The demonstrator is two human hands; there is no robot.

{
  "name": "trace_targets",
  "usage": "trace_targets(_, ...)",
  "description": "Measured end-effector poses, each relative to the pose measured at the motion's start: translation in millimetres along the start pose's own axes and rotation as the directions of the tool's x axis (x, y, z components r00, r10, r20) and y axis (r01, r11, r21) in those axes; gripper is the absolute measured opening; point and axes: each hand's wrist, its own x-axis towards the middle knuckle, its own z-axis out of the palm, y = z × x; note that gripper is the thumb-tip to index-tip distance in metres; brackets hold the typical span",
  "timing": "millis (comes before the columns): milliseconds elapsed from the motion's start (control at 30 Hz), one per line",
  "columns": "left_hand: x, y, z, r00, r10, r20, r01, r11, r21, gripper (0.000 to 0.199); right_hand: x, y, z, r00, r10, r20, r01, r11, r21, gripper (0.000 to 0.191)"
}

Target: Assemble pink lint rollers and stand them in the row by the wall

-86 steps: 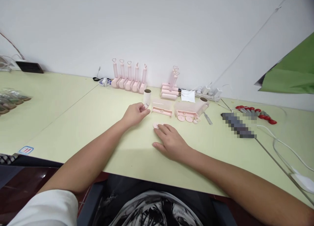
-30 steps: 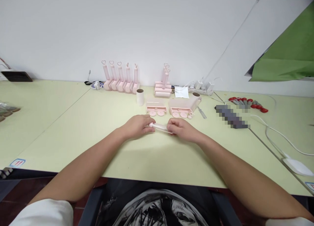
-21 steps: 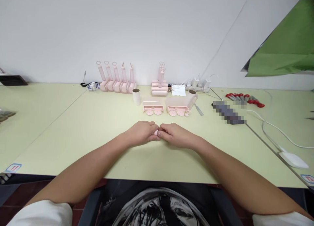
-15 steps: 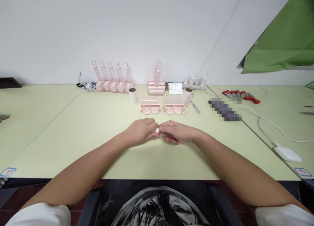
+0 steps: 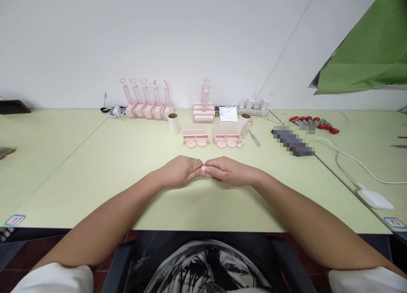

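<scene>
My left hand (image 5: 184, 171) is closed, its thumb and fingertips pinching a small pale pink piece (image 5: 203, 168) just above the table. From the other side my right hand (image 5: 228, 171) is closed on the same piece, with its thumb lying along it. The fingertips of both hands nearly meet there. Most of the piece is covered by the fingers, so its full shape cannot be made out. Beyond the hands are two open pink boxes, a left one (image 5: 196, 138) and a right one (image 5: 227, 138), each with round discs in front.
Pink wands with heart-shaped tops (image 5: 146, 99) line the wall at left, near a pink stack (image 5: 204, 111). Cardboard tubes (image 5: 173, 124) stand by the boxes. To the right are a screwdriver (image 5: 255, 139), a pixelated dark object (image 5: 293, 142), red-ended tools (image 5: 313, 122) and a white charger (image 5: 375, 198).
My right thumb has come forward onto the pale pink piece. A clear part seen earlier under my right hand is now mostly hidden. The view has shifted slightly.
</scene>
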Motion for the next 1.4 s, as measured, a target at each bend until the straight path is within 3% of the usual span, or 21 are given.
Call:
trace_targets(200, -2, -4, -3.3, 0.993, -0.109, 0.050, 0.117, 0.967, -0.227, 0.050, 5, 3, 6, 0.994, -0.065, -0.089, 0.035, 0.953, -0.301, 0.034)
trace_targets(400, -1, -1, -8.0, 0.976, -0.178, 0.130, 0.219, 0.838, -0.500, 0.053, 9, 4, 12, 0.986, -0.094, -0.138, 0.022, 0.892, -0.451, 0.034)
trace_targets(467, -1, -2, -11.4, 0.963, -0.207, 0.171, 0.268, 0.759, -0.593, 0.054, 9, 5, 12, 0.979, -0.119, -0.167, 0.027, 0.882, -0.471, 0.034)
trace_targets(533, -5, -9, -17.1, 0.928, -0.300, 0.222, 0.366, 0.614, -0.700, 0.054, 7, 7, 8, 0.954, -0.149, -0.260, 0.008, 0.879, -0.477, 0.033)
trace_targets(600, -10, -19, -25.5, 0.866, -0.450, 0.218, 0.435, 0.463, -0.772, 0.052, 4, 11, 1, 0.891, -0.165, -0.423, -0.052, 0.889, -0.456, 0.033)
trace_targets(633, -13, -25, -30.1, 0.831, -0.530, 0.166, 0.435, 0.435, -0.788, 0.051, 3, 13, -3, 0.847, -0.160, -0.507, -0.087, 0.899, -0.429, 0.033)
trace_targets(733, -20, -41, -41.4, 0.732, -0.681, -0.008, 0.451, 0.493, -0.744, 0.047, 4, 23, -11, 0.767, -0.087, -0.635, -0.136, 0.946, -0.294, 0.036)
trace_targets(833, -21, -49, -41.9, 0.664, -0.743, -0.081, 0.533, 0.547, -0.645, 0.045, 8, 31, -12, 0.784, 0.023, -0.620, -0.117, 0.987, -0.111, 0.035)
trace_targets(933, -20, -57, -32.6, 0.633, -0.763, -0.132, 0.587, 0.584, -0.561, 0.048, 11, 33, -10, 0.805, 0.076, -0.589, -0.103, 0.995, -0.013, 0.032)
trace_targets(1067, -15, -71, -20.7, 0.636, -0.729, -0.255, 0.643, 0.682, -0.348, 0.044, 16, 24, -13, 0.763, 0.207, -0.612, -0.171, 0.978, 0.117, 0.041)
trace_targets(1167, -14, -81, -18.2, 0.653, -0.700, -0.289, 0.674, 0.711, -0.201, 0.038, 26, 12, -20, 0.711, 0.216, -0.669, -0.127, 0.976, 0.180, 0.029)
trace_targets(1300, -13, -84, -17.8, 0.675, -0.684, -0.276, 0.660, 0.727, -0.187, 0.038, 43, -4, -28, 0.717, 0.206, -0.666, -0.031, 0.964, 0.265, 0.034)
trace_targets(1400, -12, -78, -15.0, 0.729, -0.634, -0.258, 0.605, 0.773, -0.189, 0.040, 52, -12, -37, 0.705, 0.211, -0.677, 0.016, 0.950, 0.313, 0.035)
